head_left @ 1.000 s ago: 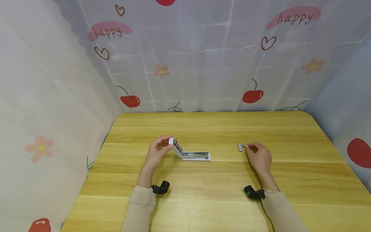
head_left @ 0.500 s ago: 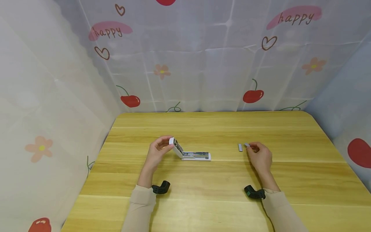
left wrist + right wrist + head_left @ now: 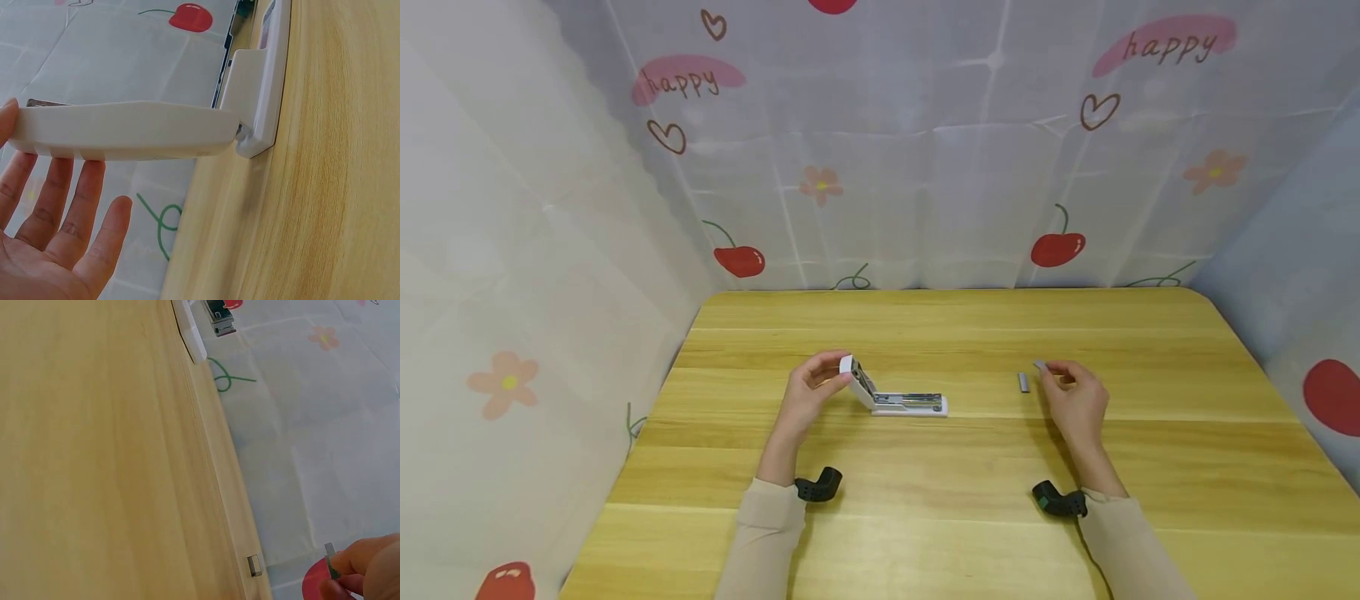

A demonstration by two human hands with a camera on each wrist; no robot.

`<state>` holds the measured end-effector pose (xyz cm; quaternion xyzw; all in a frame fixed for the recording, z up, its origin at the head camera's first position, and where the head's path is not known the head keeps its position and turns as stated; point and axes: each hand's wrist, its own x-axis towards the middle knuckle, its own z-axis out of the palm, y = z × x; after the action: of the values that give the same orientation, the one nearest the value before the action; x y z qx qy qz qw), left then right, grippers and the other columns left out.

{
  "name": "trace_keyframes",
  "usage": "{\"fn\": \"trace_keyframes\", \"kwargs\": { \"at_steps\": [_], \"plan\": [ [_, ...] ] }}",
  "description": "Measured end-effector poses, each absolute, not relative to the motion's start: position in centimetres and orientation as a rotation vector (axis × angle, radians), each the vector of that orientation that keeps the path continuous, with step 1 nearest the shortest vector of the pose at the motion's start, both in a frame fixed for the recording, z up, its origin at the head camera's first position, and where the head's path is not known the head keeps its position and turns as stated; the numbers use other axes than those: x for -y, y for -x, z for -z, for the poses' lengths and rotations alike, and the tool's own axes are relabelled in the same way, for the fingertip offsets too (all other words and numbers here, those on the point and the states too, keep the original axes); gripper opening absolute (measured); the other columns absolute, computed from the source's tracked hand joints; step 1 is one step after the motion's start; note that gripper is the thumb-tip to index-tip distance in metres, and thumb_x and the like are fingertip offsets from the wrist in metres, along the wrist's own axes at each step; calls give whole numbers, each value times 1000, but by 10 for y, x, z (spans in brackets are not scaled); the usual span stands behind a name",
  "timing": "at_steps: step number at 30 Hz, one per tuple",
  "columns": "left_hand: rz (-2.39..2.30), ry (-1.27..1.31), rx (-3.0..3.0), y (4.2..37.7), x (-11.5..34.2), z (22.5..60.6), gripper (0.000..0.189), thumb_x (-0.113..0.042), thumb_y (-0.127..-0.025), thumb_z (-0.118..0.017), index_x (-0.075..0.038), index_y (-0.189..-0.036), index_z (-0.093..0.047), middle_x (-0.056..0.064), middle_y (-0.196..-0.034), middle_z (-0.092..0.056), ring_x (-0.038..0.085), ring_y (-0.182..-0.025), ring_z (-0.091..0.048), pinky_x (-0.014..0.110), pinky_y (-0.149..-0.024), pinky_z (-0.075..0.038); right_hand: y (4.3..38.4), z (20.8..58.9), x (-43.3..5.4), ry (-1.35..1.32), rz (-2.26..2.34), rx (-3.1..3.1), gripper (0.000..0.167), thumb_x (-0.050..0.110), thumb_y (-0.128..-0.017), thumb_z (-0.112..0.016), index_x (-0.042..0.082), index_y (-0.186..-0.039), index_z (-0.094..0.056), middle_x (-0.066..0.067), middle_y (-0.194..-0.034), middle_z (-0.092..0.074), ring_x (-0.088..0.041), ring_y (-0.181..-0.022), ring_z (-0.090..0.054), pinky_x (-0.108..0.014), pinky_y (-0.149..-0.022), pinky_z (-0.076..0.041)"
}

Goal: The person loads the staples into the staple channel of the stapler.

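A white stapler (image 3: 910,411) stands on the table with its top swung up and back, baring the metal staple channel. My left hand (image 3: 808,392) holds that raised top (image 3: 125,131) between thumb and fingertips; in the left wrist view the little finger is off it. To the right, my right hand (image 3: 1077,402) pinches a small grey strip of staples (image 3: 330,556) between thumb and forefinger, raised above the tabletop. A second staple strip (image 3: 1023,382) lies on the table just left of that hand, also seen in the right wrist view.
The wooden table (image 3: 925,500) runs back to a patterned curtain (image 3: 917,208) along its far edge. Black wrist cameras, one on the left wrist (image 3: 818,485) and one on the right (image 3: 1058,500), jut inward over the tabletop.
My right hand has lifted the pinched staple strip up and slightly away from the one on the table. My left hand and the stapler have hardly moved.
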<state>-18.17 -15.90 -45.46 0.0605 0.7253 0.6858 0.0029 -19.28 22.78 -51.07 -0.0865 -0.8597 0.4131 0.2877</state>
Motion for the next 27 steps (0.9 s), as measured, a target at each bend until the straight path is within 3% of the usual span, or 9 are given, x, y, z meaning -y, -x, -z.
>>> {"fn": "trace_keyframes", "kwargs": {
  "at_steps": [14,22,27],
  "plan": [
    [-2160,-189,-2264,181,159,455,35,-3,-91,-67,2,-124,-60,17,-125,-58,17,-105,-57,20,-85,-52,195,498,-208,48,-1159,2273,10,5,-84,-73,-1,-91,-74,-20,-87,-72,-30,-78,-57,-29,-71,-34],
    [-2148,-184,-2270,181,159,454,36,-3,-91,-67,1,-125,-60,16,-126,-58,16,-105,-57,20,-85,-52,201,495,-194,4,-1169,2295,9,5,-84,-73,0,-92,-75,-19,-88,-72,-31,-79,-59,-18,-66,-34],
    [-2147,-179,-2271,181,159,454,36,-4,-91,-67,1,-125,-61,16,-126,-58,17,-106,-57,21,-85,-52,204,495,-184,-48,-1170,2308,9,6,-83,-75,1,-91,-75,-17,-87,-73,-31,-78,-60,-19,-65,-38]
  ]
}}
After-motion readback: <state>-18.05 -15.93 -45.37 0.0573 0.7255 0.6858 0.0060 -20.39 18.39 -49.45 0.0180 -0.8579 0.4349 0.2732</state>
